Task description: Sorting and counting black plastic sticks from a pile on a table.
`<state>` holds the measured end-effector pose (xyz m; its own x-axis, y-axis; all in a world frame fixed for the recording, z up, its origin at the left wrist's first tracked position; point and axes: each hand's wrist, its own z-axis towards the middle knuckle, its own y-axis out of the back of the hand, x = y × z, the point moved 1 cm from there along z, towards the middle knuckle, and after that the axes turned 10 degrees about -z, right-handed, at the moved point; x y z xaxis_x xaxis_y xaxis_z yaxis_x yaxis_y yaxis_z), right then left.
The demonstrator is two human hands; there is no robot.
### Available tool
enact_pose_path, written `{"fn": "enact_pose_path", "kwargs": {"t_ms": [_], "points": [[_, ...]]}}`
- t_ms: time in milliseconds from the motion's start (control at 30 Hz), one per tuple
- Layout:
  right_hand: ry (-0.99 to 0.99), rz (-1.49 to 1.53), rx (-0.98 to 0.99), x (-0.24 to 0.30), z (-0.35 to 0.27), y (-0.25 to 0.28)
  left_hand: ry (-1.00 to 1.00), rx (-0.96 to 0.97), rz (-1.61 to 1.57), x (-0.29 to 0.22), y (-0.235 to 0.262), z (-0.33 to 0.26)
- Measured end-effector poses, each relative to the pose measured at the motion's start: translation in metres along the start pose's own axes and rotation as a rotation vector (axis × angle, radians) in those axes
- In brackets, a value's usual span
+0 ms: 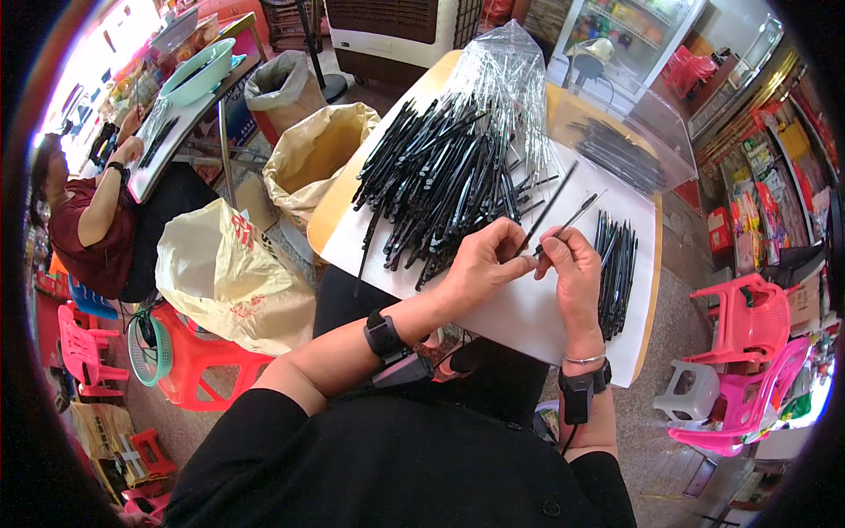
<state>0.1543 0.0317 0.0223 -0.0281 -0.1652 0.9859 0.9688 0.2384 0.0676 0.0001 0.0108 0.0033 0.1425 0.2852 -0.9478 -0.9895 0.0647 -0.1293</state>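
Close together over the white-topped table (519, 330), both my hands are pinching thin black pieces. My left hand (482, 264) is closed on a long thin black stick (553, 201) that slants up to the right. In my right hand (572, 268), thumb and fingers close on a second thin black stick (576, 214) with a fine tip. The fingertips of the two hands almost meet, and the sticks' lower ends are partly hidden there. Left of them lies a large loose pile of black sticks (431, 180). A smaller, more even bundle of black sticks (618, 277) lies to the right.
A clear plastic bag (510, 70) covers the pile's far end. Beyond, a clear box (664, 132) stands by more black pieces. Left are open sacks (308, 163), a cream bag (233, 273) on a red stool (198, 374), and a seated person (97, 211) at another table.
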Motion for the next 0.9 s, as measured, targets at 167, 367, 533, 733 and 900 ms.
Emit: {"fn": "enact_pose_path", "kwargs": {"t_ms": [167,367,533,733,900], "points": [[0.004,-0.001,-0.014,0.0,-0.001,-0.002,-0.103,0.018,0.133,-0.007,-0.003,-0.003],[0.023,-0.006,-0.013,0.002,-0.001,-0.001,0.052,-0.052,0.084,0.0,-0.001,-0.003],[0.002,-0.001,-0.01,0.003,-0.002,-0.001,0.139,-0.033,0.059,-0.01,-0.003,-0.004],[0.023,-0.014,0.007,0.002,-0.002,-0.001,-0.026,0.002,-0.029,0.003,-0.002,-0.003],[0.034,-0.056,0.017,0.005,-0.003,-0.002,0.073,0.029,-0.022,0.001,0.001,-0.003]]}}
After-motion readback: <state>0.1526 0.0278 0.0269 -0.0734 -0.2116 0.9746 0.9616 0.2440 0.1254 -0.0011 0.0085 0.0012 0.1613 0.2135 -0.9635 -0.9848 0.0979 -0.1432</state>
